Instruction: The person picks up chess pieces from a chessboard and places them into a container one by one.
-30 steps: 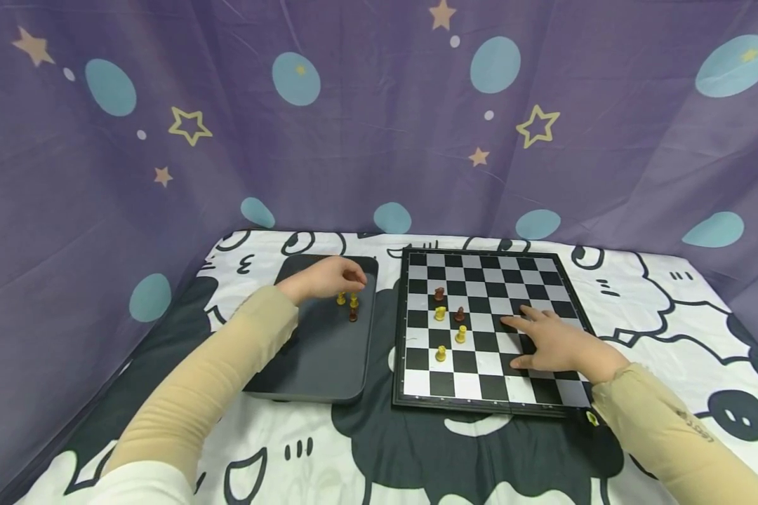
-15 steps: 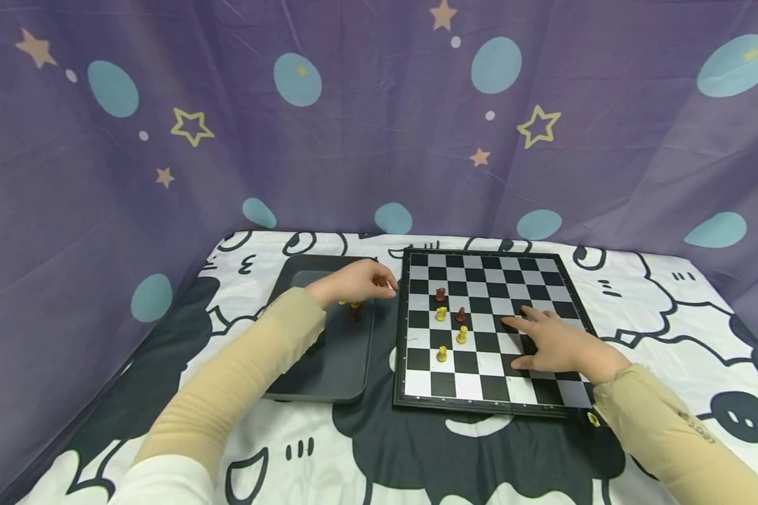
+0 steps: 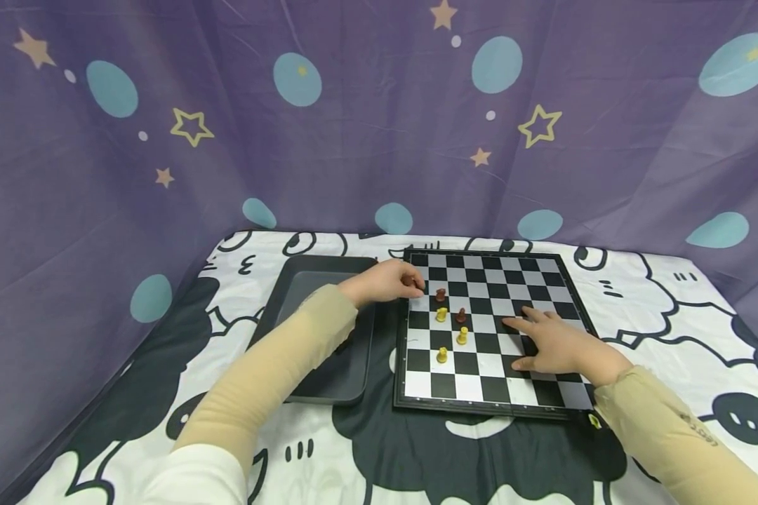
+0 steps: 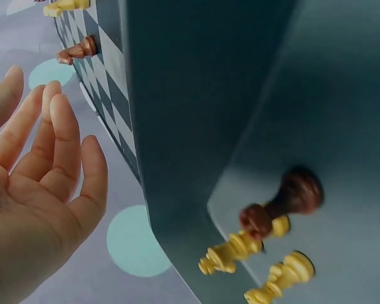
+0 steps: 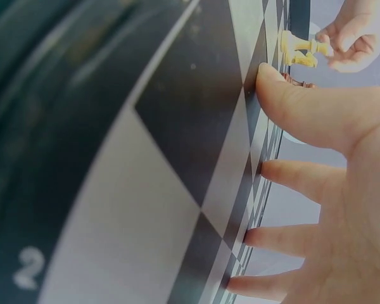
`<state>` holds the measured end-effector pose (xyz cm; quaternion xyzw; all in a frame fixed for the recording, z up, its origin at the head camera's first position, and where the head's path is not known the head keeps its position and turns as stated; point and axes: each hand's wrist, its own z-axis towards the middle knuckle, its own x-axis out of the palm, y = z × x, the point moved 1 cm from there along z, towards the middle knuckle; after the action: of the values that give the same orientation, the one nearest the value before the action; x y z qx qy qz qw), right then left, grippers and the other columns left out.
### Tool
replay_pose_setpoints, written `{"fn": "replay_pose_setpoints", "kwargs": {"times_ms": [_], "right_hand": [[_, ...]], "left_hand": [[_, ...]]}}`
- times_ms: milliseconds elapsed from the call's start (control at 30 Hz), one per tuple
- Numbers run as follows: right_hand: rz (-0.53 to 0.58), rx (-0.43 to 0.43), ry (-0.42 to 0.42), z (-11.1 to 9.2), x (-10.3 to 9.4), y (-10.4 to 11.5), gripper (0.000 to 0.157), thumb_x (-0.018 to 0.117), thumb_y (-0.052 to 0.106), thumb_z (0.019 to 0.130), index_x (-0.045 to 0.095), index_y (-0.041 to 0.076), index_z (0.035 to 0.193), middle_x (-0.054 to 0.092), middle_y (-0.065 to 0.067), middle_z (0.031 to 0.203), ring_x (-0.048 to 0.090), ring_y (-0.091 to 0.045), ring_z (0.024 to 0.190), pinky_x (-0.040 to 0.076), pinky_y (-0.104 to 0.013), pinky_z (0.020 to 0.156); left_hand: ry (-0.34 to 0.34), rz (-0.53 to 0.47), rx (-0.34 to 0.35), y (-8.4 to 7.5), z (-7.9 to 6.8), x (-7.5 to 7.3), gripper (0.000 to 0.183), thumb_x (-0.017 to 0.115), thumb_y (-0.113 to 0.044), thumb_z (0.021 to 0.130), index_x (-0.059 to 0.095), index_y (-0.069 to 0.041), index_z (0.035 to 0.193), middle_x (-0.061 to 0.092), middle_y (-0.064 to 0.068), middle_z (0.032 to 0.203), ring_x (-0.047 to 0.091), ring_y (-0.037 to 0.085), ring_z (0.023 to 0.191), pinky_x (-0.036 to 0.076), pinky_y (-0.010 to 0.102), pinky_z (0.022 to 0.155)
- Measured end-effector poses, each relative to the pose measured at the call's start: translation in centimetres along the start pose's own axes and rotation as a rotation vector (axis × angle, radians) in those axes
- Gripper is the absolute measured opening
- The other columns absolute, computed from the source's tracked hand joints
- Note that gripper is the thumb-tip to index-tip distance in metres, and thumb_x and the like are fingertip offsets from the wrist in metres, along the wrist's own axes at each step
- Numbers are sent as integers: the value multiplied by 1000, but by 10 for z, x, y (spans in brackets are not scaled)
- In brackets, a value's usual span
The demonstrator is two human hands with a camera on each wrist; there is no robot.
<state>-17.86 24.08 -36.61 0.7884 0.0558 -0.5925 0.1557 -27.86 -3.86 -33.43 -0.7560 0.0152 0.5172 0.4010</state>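
Fingers of the left hand (image 3: 384, 281), loosely bent and holding nothing that shows, hang over the left edge of the chessboard (image 3: 516, 277). Just right of this nearer hand stands the brown chess piece (image 3: 440, 295), upright, glossy, perhaps a knight. Spread fingers of the right hand (image 3: 559, 344) touch the squares.

HEAD: curtain (image 3: 379, 179) softly and evenly lit; ovals stretched toward the right edge; far white squares of the chessboard (image 3: 489, 344) rendered grey | LEFT WRIST: tray (image 4: 177, 95) dimly rendered; brown chess piece (image 4: 297, 193) softened by blur | RIGHT WRIST: background washed out; upper-left foreground left out of focus
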Motion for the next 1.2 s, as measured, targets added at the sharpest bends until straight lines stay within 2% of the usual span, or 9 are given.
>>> {"fn": "replay_pose_setpoints", "kwargs": {"times_ms": [267, 533, 800, 1200], "right_hand": [[2, -10, -3, -1, -1, -1, 79, 75, 48, 74, 48, 12, 139, 31, -35, 144, 29, -62, 126, 34, -71, 91], [4, -11, -7, 0, 0, -1, 80, 75, 49, 74, 48, 12, 139, 31, -35, 144, 29, -61, 126, 34, -71, 91], [3, -14, -8, 0, 0, -2, 79, 75, 49, 74, 48, 12, 138, 32, -35, 143, 30, -61, 125, 34, -70, 91], [5, -27, -21, 0, 1, -4, 79, 75, 49, 74, 48, 12, 138, 32, -35, 143, 30, -62, 125, 35, -70, 91]], "left_hand": [[0, 47, -45, -12, 12, 6, 29, 65, -21, 91, 67, -8, 117, 66, 8, 109, 61, 19, 94, 50, 30, 80], [5, 77, -58, -16, 23, 13, 30, 65, -22, 91, 67, -11, 118, 67, 7, 104, 58, 15, 81, 45, 25, 68], [-9, 150, -69, -14, 33, 17, 29, 66, -24, 90, 69, -13, 116, 67, 5, 113, 61, 17, 96, 48, 26, 76], [24, 188, -69, -22, 40, 17, 32, 69, -26, 87, 69, -12, 116, 66, 5, 116, 61, 17, 98, 49, 27, 81]]}}
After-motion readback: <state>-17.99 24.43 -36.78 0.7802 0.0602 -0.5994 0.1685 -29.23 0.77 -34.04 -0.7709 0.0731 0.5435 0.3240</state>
